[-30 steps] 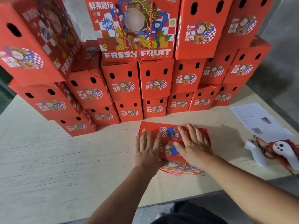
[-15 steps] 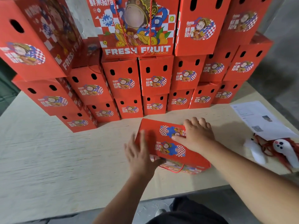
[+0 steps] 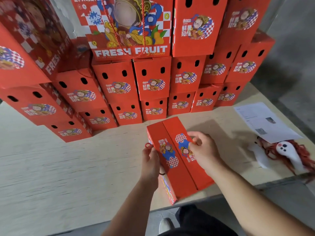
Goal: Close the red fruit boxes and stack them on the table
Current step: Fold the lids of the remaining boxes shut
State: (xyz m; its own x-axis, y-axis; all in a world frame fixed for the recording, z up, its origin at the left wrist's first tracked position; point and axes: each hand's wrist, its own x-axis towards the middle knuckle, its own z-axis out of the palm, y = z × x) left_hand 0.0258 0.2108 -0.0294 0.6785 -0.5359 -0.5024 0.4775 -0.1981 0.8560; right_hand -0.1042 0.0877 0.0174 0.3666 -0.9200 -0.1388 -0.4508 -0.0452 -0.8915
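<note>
The red fruit box [image 3: 177,160] is smooth printed cardboard with a twisted cord handle [image 3: 148,145]. The surface [image 3: 68,167] looks like pale, matt, grainy wood. A paper sheet [image 3: 262,120] lies matt.

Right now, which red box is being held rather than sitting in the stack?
The box at the table's near edge: both hands grip it, and it stands apart from the stacked boxes behind.

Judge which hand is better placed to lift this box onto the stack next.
Left, tentatively. The left hand grips the red box at its side edge by the rope loop, while the right hand only pinches something small on the top panel.
</note>
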